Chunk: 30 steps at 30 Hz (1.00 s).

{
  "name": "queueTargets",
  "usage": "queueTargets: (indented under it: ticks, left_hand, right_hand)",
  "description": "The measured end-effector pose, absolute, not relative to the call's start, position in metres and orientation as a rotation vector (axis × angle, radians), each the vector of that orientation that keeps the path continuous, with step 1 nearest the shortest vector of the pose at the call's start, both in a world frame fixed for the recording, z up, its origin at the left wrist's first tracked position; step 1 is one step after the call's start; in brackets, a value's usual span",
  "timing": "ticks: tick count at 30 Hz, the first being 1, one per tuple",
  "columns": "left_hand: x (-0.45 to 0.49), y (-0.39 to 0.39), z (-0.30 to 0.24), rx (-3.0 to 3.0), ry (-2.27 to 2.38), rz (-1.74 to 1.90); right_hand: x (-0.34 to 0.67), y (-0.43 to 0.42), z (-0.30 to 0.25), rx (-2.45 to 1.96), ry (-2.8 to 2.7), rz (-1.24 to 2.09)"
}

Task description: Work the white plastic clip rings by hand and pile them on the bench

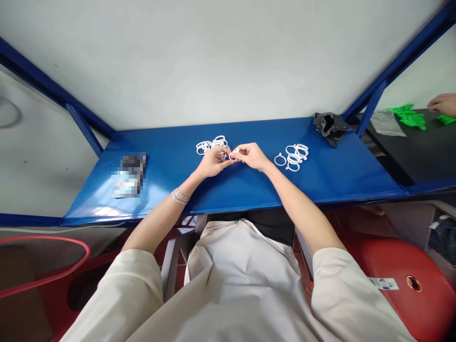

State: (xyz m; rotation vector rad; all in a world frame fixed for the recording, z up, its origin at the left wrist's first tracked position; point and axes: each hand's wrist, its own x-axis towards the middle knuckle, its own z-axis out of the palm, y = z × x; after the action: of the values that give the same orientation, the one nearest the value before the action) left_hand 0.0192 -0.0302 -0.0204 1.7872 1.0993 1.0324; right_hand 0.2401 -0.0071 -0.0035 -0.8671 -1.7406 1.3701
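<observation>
A small white plastic ring (233, 155) is held up between my two hands, just over the blue tabletop. The fingers of my left hand (213, 163) pinch at its left side, and my right hand (252, 156) has thumb and forefinger closed on its right side. Fingers cover part of the ring. Just behind my left hand lies a pile of similar white rings (204, 146), partly hidden by that hand. To the right of my right hand, a second loose group of white rings (296, 156) with small tabs rests on the table.
The blue table (242, 190) stands against a pale wall, with blue frame bars on both sides. A crumpled black plastic bag (331, 128) sits at its back right. A blurred-out item (128, 175) lies left. Beyond the right bar, another person's hand (443, 103) is near green pieces (409, 116).
</observation>
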Motion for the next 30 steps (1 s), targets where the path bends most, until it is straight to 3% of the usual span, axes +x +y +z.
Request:
queueTargets:
  ticks: [9,20,30]
  left_hand:
    - [0.020,-0.030,-0.020,1.650,1.018,1.068]
    - [0.022,-0.033,-0.014,1.475,0.790,0.966]
    - [0.028,-0.039,-0.007,1.300,0.790,0.829]
  right_hand:
    - [0.235,-0.003,-0.015,-0.895,-1.853,1.086]
    - [0.239,-0.007,-0.006,-0.889,-1.943,1.218]
    - [0.234,-0.012,-0.005,-0.951,-2.060,1.145]
